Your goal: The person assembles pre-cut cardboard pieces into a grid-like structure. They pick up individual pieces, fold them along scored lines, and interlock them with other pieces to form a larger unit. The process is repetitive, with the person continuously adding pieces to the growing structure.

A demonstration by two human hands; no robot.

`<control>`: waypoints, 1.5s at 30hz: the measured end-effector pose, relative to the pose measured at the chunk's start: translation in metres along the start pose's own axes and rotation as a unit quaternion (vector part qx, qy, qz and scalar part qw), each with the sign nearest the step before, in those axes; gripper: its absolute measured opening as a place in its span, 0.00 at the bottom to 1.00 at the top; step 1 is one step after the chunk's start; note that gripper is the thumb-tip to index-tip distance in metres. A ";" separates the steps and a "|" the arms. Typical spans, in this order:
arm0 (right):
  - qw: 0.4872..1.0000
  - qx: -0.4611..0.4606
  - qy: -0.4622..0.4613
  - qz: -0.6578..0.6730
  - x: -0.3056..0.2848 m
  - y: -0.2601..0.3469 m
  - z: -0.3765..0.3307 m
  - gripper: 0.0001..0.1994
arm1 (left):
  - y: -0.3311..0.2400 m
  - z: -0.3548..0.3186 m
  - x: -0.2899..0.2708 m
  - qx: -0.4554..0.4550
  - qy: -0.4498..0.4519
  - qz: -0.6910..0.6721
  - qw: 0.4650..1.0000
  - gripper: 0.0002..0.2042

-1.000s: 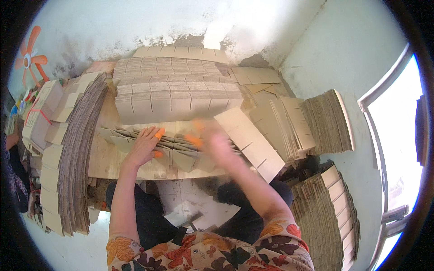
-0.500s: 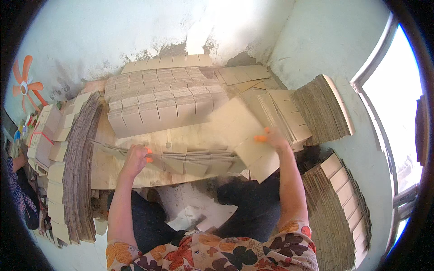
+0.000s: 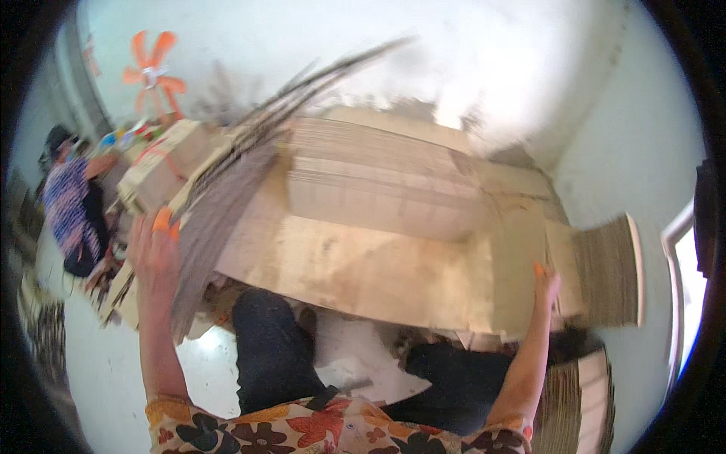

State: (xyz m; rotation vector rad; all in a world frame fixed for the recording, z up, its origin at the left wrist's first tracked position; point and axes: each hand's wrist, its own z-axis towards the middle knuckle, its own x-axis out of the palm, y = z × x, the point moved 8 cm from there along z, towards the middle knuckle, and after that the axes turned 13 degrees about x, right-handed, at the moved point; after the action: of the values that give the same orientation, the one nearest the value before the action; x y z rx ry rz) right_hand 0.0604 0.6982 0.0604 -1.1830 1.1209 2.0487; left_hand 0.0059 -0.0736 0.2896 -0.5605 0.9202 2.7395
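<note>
While another person in a patterned top (image 3: 66, 204) sits busy at the far left of the frame, below an orange fan-shaped ornament (image 3: 153, 69) on the wall, the worker's left hand (image 3: 151, 246) is up at middle left. It is clamped on a thick bundle of flat cardboard sheets (image 3: 227, 181), which stands tilted on edge, its upper end sweeping blurred toward the top centre. Gripping it low down, I'd say, lets the hand carry the weight as the bundle tips. Centre frame, a broad cardboard work surface (image 3: 355, 265) lies over the knees, with a stack of flattened boxes (image 3: 378, 181) behind it. At right, the right hand (image 3: 544, 284) rests against a cardboard piece (image 3: 522, 257) at that surface's edge, fingertips orange-capped; whether it grips or only steadies I cannot tell. Further stacks of cut card (image 3: 605, 265) stand just beyond, within easy reach.
</note>
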 end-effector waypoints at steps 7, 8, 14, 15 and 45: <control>0.991 0.073 -0.011 0.113 -0.002 0.027 -0.019 0.15 | 0.087 -0.080 0.080 -0.075 0.152 0.145 0.975 0.18; 0.987 0.073 -0.037 0.139 -0.011 0.029 -0.022 0.15 | 0.091 -0.092 0.094 -0.085 0.173 0.150 0.970 0.18; 0.974 0.076 -0.023 0.214 -0.028 0.011 -0.010 0.13 | 0.082 -0.141 0.178 -0.094 0.312 0.150 0.933 0.12; 0.954 0.094 0.004 0.283 -0.025 0.004 -0.007 0.12 | 0.082 -0.154 0.195 -0.109 0.366 0.139 0.914 0.10; 0.859 -0.256 0.269 0.353 -0.004 0.231 -0.205 0.37 | -0.345 0.027 0.283 -0.578 0.073 -0.786 0.208 0.17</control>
State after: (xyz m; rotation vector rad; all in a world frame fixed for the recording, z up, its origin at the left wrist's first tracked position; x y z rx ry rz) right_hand -0.0195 0.4024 0.0996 -1.9052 1.4723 2.7870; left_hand -0.1556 0.2335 0.0069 -0.9420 -1.4086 0.6474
